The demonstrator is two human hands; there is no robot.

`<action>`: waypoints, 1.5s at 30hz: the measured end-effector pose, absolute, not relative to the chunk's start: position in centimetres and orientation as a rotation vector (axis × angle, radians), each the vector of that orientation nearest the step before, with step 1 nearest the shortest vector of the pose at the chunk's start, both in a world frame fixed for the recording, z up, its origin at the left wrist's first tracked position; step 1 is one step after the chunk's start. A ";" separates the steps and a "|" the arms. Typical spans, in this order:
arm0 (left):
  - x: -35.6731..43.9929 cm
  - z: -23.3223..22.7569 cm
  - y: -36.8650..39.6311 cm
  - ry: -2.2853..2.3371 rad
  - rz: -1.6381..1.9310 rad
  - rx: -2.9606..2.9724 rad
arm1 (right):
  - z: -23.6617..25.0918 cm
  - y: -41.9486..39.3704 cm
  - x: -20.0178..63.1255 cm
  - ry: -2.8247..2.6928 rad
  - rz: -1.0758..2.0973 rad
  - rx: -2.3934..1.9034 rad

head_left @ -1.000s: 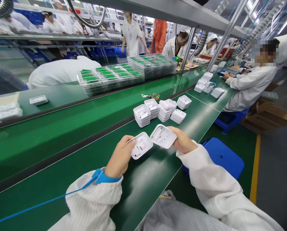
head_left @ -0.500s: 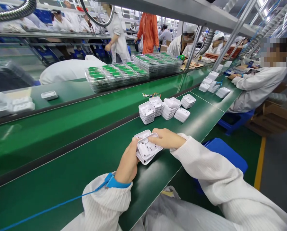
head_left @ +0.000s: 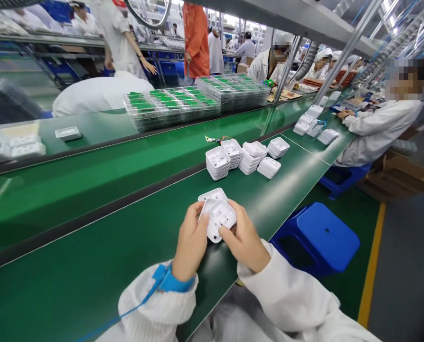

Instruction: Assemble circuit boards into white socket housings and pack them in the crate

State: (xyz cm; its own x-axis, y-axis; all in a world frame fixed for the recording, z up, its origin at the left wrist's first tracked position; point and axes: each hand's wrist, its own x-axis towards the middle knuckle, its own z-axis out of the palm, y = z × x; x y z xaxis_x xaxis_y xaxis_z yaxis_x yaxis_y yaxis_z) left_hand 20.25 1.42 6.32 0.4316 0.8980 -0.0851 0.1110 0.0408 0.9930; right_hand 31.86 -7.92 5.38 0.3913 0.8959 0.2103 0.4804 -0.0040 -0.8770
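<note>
Between my hands is a white plastic housing (head_left: 219,214), a shallow shell with rounded corners and small holes. My left hand (head_left: 192,240) is closed on its left edge, thumb on top. With the thumb near the lower corner, my right hand (head_left: 245,237) grips its right side. A second white housing (head_left: 212,194) shows behind and partly under the first; how it is supported is hidden. Farther along the green work surface (head_left: 126,247) stand several stacks of similar white housings (head_left: 218,164). A blue wrist strap (head_left: 176,280) with a cord circles my left wrist.
A green conveyor belt (head_left: 90,173) runs beyond a dark rail. Clear trays of green circuit boards (head_left: 172,107) stand across it. Small wired parts (head_left: 215,139) lie behind the stacks. A blue stool (head_left: 318,237) is at right. A co-worker (head_left: 382,121) sits farther along the bench.
My right hand has moved from the housing's upper right edge down to its right side, thumb now near the lower corner. The upper housing has turned in my hands. People behind have moved.
</note>
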 end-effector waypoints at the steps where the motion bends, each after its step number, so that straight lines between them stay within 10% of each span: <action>1: 20.7 6.7 2.8 0.987 0.761 1.548 | 5.5 -7.1 31.5 -1.234 0.465 -1.660; 13: 23.3 6.2 10.0 0.981 0.459 1.907 | 3.8 -2.8 32.6 -1.316 0.207 -1.819; 31: 24.3 6.1 9.3 0.976 0.207 1.449 | -1.6 -6.5 30.8 -0.719 0.953 -1.325; 45: 34.0 5.7 4.4 0.788 0.391 1.131 | 1.9 -1.8 44.3 -0.642 0.734 -1.556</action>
State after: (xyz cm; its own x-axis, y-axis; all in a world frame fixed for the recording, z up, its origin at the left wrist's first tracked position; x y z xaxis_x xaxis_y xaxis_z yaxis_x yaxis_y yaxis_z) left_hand 33.98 4.38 5.70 0.6752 0.6444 -0.3590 0.1041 0.3986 0.9112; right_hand 44.35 -1.78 1.91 0.6442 0.7595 -0.0903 -0.0122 -0.1079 -0.9941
